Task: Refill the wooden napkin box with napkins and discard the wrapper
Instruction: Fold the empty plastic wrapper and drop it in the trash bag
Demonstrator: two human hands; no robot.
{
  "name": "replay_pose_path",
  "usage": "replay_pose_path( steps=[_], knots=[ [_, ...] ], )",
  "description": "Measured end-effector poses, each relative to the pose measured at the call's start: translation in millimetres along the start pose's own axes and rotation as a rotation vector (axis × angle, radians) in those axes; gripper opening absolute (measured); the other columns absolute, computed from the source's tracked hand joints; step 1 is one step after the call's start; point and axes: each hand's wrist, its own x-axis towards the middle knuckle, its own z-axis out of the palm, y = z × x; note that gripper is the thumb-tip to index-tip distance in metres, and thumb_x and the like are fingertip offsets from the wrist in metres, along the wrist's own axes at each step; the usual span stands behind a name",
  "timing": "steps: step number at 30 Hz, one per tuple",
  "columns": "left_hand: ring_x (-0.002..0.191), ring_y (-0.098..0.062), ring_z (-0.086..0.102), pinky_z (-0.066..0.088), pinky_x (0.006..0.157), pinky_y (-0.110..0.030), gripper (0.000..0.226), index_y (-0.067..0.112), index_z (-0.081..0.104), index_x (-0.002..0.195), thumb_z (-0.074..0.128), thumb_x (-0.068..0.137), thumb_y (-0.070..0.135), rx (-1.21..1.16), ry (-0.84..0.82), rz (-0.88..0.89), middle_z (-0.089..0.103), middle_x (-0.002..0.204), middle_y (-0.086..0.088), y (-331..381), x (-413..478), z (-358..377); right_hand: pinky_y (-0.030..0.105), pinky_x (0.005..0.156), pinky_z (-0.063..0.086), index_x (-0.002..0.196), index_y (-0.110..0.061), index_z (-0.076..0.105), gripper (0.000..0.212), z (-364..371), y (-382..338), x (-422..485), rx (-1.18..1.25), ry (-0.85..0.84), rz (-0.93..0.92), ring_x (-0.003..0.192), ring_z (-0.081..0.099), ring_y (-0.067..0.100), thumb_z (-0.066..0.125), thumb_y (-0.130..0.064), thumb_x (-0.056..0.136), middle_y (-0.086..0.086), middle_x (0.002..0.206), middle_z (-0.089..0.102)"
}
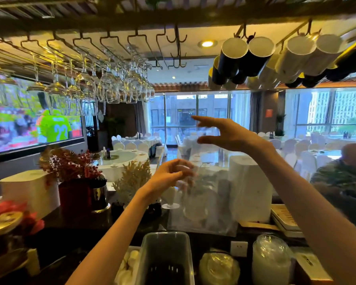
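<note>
I hold a clear plastic wrapper (210, 202) up over the bar counter; it hangs limp and looks empty. My left hand (171, 175) pinches its lower left edge with curled fingers. Higher up, my right hand (224, 132) has thumb and forefinger spread at the wrapper's blurred top edge. Behind the wrapper a tall stack of white napkins (253, 188) stands on the counter. To the right of the stack lies a flat pale slatted box (284, 221); I cannot tell whether it is the wooden napkin box.
A translucent grey bin (164, 256) sits just below my hands, with stacked clear lids (271, 262) to its right. Another white napkin stack (29, 190) and flower vases (74, 182) stand on the left. Wine glasses (111, 87) and mugs (275, 60) hang overhead. A person (345, 173) sits at the right.
</note>
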Motion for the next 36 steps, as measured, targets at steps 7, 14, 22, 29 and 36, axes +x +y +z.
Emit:
replay_pose_path(
  steps=[7, 14, 22, 29, 36],
  knots=[
    [0.073, -0.024, 0.072, 0.06, 0.062, -0.03, 0.018, 0.005, 0.063, 0.11, 0.062, 0.092, 0.007, -0.151, 0.174, -0.001, 0.074, 0.092, -0.011, 0, -13, -9, 0.038, 0.095, 0.051, 0.152, -0.038, 0.01, 0.128, 34, 47, -77, 0.792, 0.085, 0.389, 0.115, 0.059, 0.009, 0.063, -0.088, 0.046, -0.013, 0.133, 0.054],
    [0.074, -0.024, 0.072, 0.061, 0.065, -0.033, 0.019, 0.011, 0.064, 0.111, 0.062, 0.092, 0.008, -0.134, 0.185, 0.002, 0.076, 0.093, -0.008, -7, -13, -15, 0.03, 0.078, 0.059, 0.125, -0.024, 0.064, 0.053, 75, 67, -89, 1.014, 0.02, 0.382, 0.094, 0.069, 0.022, 0.077, -0.029, 0.074, 0.008, 0.108, 0.075],
    [0.074, -0.023, 0.074, 0.062, 0.065, -0.032, 0.03, 0.003, 0.054, 0.126, 0.055, 0.096, 0.007, -0.176, 0.208, 0.013, 0.076, 0.095, -0.009, -9, -10, -23, 0.028, 0.082, 0.057, 0.122, -0.028, 0.067, 0.049, 77, 73, -87, 1.055, -0.015, 0.325, 0.102, 0.07, 0.019, 0.077, -0.033, 0.074, 0.003, 0.118, 0.072],
    [0.096, -0.034, 0.072, 0.062, 0.074, -0.036, 0.042, 0.009, 0.048, 0.131, 0.06, 0.092, 0.015, -0.327, 0.113, -0.061, 0.073, 0.112, -0.018, -13, -7, -27, 0.021, 0.078, 0.056, 0.116, -0.027, 0.071, 0.039, 78, 78, -88, 1.061, 0.084, 0.344, 0.106, 0.07, 0.017, 0.075, -0.026, 0.077, 0.002, 0.115, 0.074],
    [0.109, -0.035, 0.068, 0.06, 0.082, -0.036, 0.036, 0.005, 0.056, 0.129, 0.061, 0.094, 0.015, -0.278, 0.016, -0.126, 0.069, 0.121, -0.017, -24, -10, -31, 0.018, 0.076, 0.056, 0.111, -0.03, 0.073, 0.036, 73, 88, -91, 1.097, 0.11, 0.397, 0.106, 0.069, 0.013, 0.074, -0.027, 0.076, -0.001, 0.113, 0.075]
  ],
)
